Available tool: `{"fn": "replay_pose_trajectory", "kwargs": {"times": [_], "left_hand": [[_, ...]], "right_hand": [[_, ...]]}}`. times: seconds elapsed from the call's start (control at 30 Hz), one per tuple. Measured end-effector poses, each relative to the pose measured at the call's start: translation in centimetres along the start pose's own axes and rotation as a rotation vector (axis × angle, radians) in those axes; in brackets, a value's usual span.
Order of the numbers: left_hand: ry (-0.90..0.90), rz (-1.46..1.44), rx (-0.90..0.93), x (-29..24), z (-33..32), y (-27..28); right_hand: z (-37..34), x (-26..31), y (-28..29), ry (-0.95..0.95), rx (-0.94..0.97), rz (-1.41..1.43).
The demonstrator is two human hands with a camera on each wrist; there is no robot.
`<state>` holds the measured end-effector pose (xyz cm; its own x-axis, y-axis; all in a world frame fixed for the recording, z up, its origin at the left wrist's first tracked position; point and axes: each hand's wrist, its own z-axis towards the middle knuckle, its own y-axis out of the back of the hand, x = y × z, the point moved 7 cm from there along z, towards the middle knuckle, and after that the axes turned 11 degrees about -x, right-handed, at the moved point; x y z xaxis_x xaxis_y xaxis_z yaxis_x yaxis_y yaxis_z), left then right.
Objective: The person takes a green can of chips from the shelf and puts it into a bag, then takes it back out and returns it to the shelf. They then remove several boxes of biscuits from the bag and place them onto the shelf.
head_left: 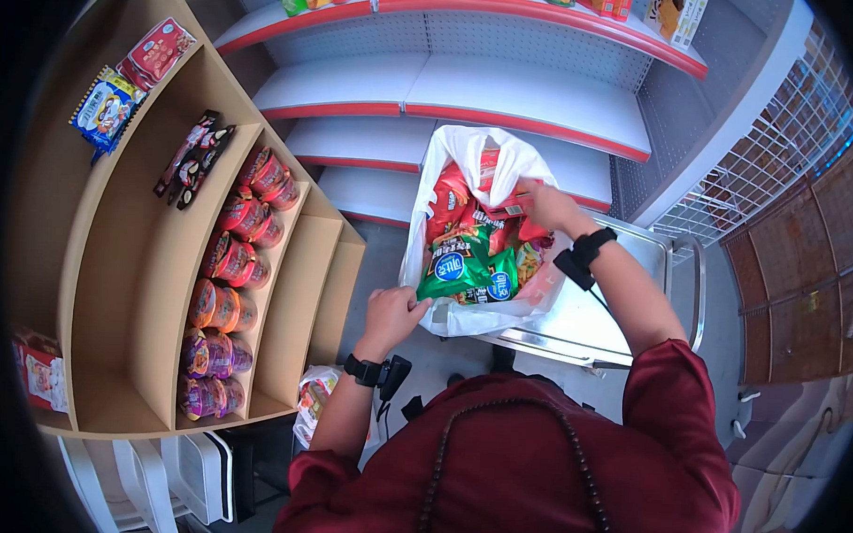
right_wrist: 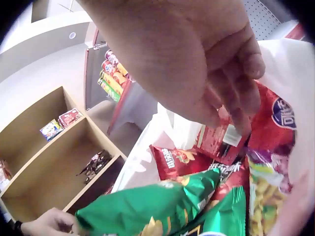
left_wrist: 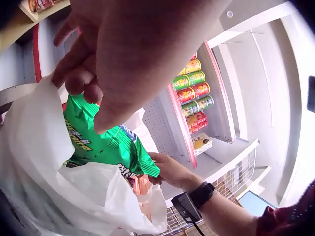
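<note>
A white plastic bag (head_left: 413,257) stands open, filled with snack packets. Its near left rim is gripped by my left hand (head_left: 392,317), whose thumb lies beside a green packet (head_left: 453,267); in the left wrist view this hand (left_wrist: 93,64) is above the same packet (left_wrist: 98,132). My right hand (head_left: 549,210) reaches in over the bag's far right part. The right wrist view has this hand (right_wrist: 221,73) with loosely bent fingers touching a red box (right_wrist: 216,142), beside a red packet (right_wrist: 275,118). The fingertips' undersides are partly hidden.
The bag rests on a metal cart (head_left: 589,314). Behind are white shelves with red edges (head_left: 526,106), packages on top. A wooden shelf (head_left: 116,284) at left holds cup noodles (head_left: 223,306) and packets. Another filled bag (head_left: 317,394) sits low beside it; a wire grid (head_left: 730,174) stands right.
</note>
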<state>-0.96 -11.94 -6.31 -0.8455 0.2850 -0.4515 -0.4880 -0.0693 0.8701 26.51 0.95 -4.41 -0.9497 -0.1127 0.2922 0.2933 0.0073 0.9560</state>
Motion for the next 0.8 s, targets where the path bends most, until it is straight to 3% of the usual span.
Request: {"fn": "replay_pose_trajectory", "kwargs": {"times": [0.1, 0.17, 0.2, 0.23, 0.3, 0.4, 0.5, 0.8], "left_hand": [[0.030, -0.039, -0.042, 0.2, 0.1, 0.6], [0.041, -0.060, -0.061, 0.3, 0.3, 0.7], [0.053, -0.075, -0.073, 0.4, 0.3, 0.8], [0.065, -0.090, -0.086, 0.4, 0.5, 0.9], [0.063, -0.110, -0.102, 0.0, 0.7, 1.4], [0.051, -0.150, -0.143, -0.4, 1.3, 1.7], [0.029, -0.176, -0.202, -1.0, 2.1, 2.2], [0.030, -0.254, -0.244, -2.4, 6.5, 3.3]], "right_hand": [[3.2, -0.2, 2.5, 0.077, -0.091, 0.121], [5.1, -1.9, 4.3, 0.005, -0.321, 0.290], [5.2, -1.8, 5.2, -0.002, -0.349, 0.403], [5.7, -2.2, 5.2, 0.001, -0.347, 0.401], [6.8, -3.1, 3.1, 0.027, -0.148, 0.153], [7.1, -3.7, 1.2, 0.061, -0.182, 0.092], [7.2, -3.9, -0.3, -0.032, -0.208, 0.140], [3.0, -0.9, 3.2, 0.031, -0.220, 0.276]]}}
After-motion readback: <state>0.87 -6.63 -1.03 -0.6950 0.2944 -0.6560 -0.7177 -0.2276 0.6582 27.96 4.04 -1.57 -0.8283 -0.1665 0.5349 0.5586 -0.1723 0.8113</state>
